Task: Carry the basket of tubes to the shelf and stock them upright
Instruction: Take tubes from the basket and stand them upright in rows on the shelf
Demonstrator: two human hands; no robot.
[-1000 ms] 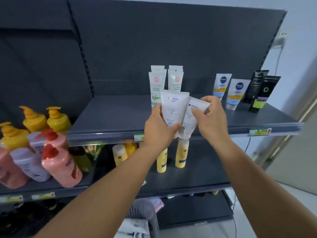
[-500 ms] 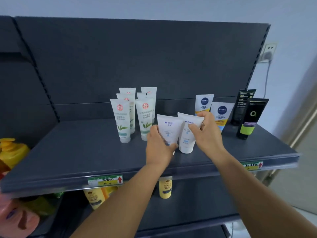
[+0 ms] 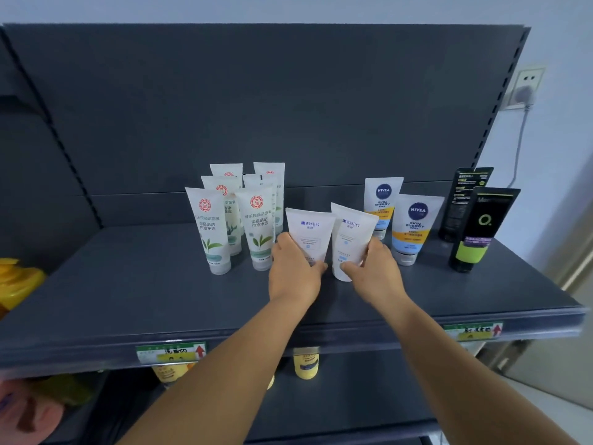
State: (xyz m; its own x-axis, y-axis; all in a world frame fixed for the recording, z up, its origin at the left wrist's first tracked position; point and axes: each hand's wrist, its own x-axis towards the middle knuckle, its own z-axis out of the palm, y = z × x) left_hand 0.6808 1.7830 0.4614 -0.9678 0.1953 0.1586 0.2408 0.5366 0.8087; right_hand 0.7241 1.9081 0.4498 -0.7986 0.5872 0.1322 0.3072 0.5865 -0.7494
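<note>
Fingers of left hand [image 3: 293, 274] wrap left white tube [image 3: 309, 234], right hand [image 3: 373, 271] grips right white tube [image 3: 349, 239] | both cap-down on shelf [image 3: 128, 293] between green-tea tubes [image 3: 256, 226] and Nivea tubes [image 3: 414, 226] | advice: square caps flat, release gently.

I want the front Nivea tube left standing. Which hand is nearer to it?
Right. The right hand grips a white tube just beside the front Nivea tube; the left hand is further off.
</note>
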